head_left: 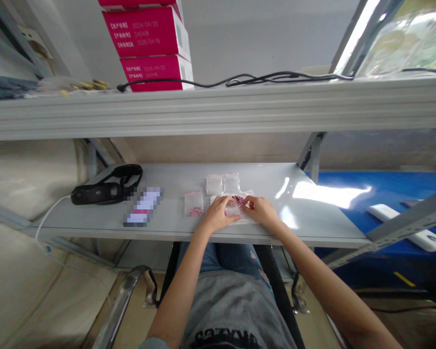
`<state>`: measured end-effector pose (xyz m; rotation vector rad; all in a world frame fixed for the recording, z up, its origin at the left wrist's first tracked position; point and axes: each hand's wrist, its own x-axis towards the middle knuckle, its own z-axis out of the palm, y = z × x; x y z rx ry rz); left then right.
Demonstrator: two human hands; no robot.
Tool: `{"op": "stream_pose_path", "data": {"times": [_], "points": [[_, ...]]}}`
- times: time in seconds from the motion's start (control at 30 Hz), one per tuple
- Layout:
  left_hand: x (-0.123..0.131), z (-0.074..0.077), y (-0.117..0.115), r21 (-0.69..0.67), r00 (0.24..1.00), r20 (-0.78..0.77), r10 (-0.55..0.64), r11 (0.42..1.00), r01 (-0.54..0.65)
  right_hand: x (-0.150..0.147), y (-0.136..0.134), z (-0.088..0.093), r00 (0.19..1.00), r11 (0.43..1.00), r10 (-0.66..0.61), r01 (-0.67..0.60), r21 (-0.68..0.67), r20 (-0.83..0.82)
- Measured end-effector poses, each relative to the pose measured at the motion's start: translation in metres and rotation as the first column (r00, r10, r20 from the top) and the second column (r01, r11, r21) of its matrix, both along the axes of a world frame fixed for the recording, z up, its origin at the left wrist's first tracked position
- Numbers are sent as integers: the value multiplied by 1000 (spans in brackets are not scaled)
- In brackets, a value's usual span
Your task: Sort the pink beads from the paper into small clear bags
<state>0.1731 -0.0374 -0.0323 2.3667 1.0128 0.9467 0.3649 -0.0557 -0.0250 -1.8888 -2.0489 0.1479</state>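
On the grey shelf table, my left hand [218,214] is curled around a small clear zip bag [233,209], thumb at its near edge and fingers at its far side. Small dark red and pink beads [239,199] lie just beyond the bag, on a white sheet [250,194]. My right hand [260,209] has its thumb and fingertips pinched together at the right edge of these beads; whatever sits between the tips is too small to make out. Left of my hands lies another zip bag [194,203] with pink and red beads in its bottom.
Two flat zip bags [223,184] with pale contents lie behind my hands. A phone [143,207] and a black strapped device [107,186] with a white cable are at left. Overhead, a shelf edge [218,111] crosses the view, bearing stacked pink boxes [145,34] and a black cable [254,80].
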Motion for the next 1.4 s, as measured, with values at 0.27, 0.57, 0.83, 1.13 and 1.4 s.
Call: {"op": "stream_pose_path", "data": {"times": [0.27,0.57,0.83,1.13,1.4], "points": [[-1,-1,0,7,1000,-3,-7,1000,7,4,3,-6,996,999,40,-39,25,-79],[0,-1,0,6,1000,0,-9,1000,9,-1,3,-4,907,975,220,-217,50,-359],[0,3,-2,-16,1000,-23,5,1000,-5,18,6,-3,984,997,-48,57,48,-173],[0,3,-2,-14,1000,-29,6,1000,-6,18,6,-5,994,996,-91,92,2,-51],[0,3,-2,-11,1000,-24,0,1000,0,19,6,-4,996,998,-64,64,8,-55]]}}
